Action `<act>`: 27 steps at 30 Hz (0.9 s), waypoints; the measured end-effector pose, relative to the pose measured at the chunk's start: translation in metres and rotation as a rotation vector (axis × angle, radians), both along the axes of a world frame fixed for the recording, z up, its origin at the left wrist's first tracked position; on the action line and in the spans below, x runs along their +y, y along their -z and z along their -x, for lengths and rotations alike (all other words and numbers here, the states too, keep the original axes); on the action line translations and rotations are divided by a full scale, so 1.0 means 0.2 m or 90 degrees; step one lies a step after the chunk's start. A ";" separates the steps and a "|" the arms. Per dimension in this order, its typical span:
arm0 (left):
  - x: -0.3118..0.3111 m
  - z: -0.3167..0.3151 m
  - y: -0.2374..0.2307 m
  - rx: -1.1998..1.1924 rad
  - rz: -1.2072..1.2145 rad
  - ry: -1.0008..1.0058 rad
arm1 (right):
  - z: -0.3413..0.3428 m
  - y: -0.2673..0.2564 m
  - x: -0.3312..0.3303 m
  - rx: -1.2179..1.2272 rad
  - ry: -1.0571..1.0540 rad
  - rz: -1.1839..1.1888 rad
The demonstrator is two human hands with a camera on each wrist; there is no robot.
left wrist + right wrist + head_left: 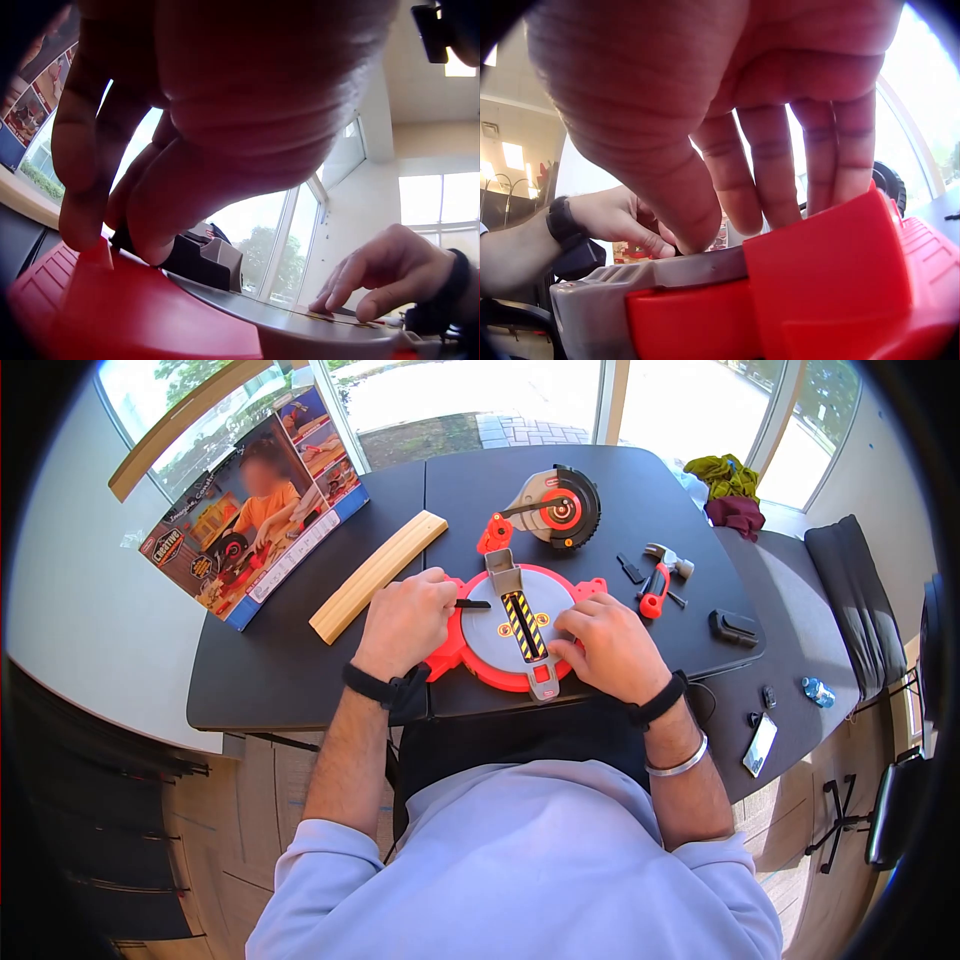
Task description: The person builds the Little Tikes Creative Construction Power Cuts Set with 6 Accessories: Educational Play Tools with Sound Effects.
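A toy saw base with a red rim (pixel 485 676) and a round grey disc (pixel 482 632) lies in front of me. A yellow-and-black striped slot (pixel 526 628) crosses the disc, and a grey bracket (pixel 503 570) stands at its far end. At the left rim my left hand (pixel 408 622) pinches a slim black piece (pixel 474 604) that reaches over the disc. My right hand (pixel 612 648) rests its fingertips at the disc's right side, fingers loosely bent and holding nothing. In the right wrist view its thumb (pixel 694 225) is down at the grey edge.
Beyond the base stands a toy saw head with a black wheel (pixel 572 510). A wooden plank (pixel 380 575) and a picture box (pixel 262 510) are at left. On the right lie a toy hammer (pixel 658 585), a black block (pixel 733 628), a phone (pixel 760 745) and a bottle (pixel 818 692).
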State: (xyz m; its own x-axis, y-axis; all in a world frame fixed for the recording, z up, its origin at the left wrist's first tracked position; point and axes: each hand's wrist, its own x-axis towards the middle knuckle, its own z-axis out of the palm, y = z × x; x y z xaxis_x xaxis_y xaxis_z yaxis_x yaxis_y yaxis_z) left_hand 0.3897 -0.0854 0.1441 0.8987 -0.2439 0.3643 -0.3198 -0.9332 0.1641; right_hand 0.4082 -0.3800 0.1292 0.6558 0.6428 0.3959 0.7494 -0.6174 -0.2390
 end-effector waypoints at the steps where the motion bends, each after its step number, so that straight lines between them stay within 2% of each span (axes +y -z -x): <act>1: -0.02 0.01 -0.01 0.005 0.005 -0.006 | 0.00 0.00 0.00 0.000 0.002 0.001; 12: -0.03 0.02 -0.04 0.046 0.021 -0.039 | -0.03 -0.01 -0.03 0.020 -0.017 -0.003; 15: -0.02 0.03 -0.05 0.066 0.016 -0.028 | -0.08 -0.02 -0.11 0.064 -0.023 -0.067; 17: -0.01 0.03 -0.04 0.061 0.034 -0.025 | -0.13 -0.04 -0.16 0.005 0.060 -0.148; 18: -0.01 0.02 -0.03 0.056 0.043 -0.029 | -0.15 -0.05 -0.19 0.019 0.122 -0.145; 19: -0.02 0.02 -0.02 0.043 0.045 -0.025 | -0.17 -0.04 -0.21 0.013 0.116 -0.138; 21: -0.02 0.01 -0.01 0.024 0.050 -0.025 | -0.23 0.00 -0.25 0.024 0.198 -0.181; 25: -0.02 0.01 -0.02 0.029 0.038 -0.032 | -0.29 0.06 -0.30 0.105 0.202 -0.154; 27: -0.02 0.01 -0.03 0.042 0.041 -0.033 | -0.30 0.05 -0.32 0.086 0.216 -0.120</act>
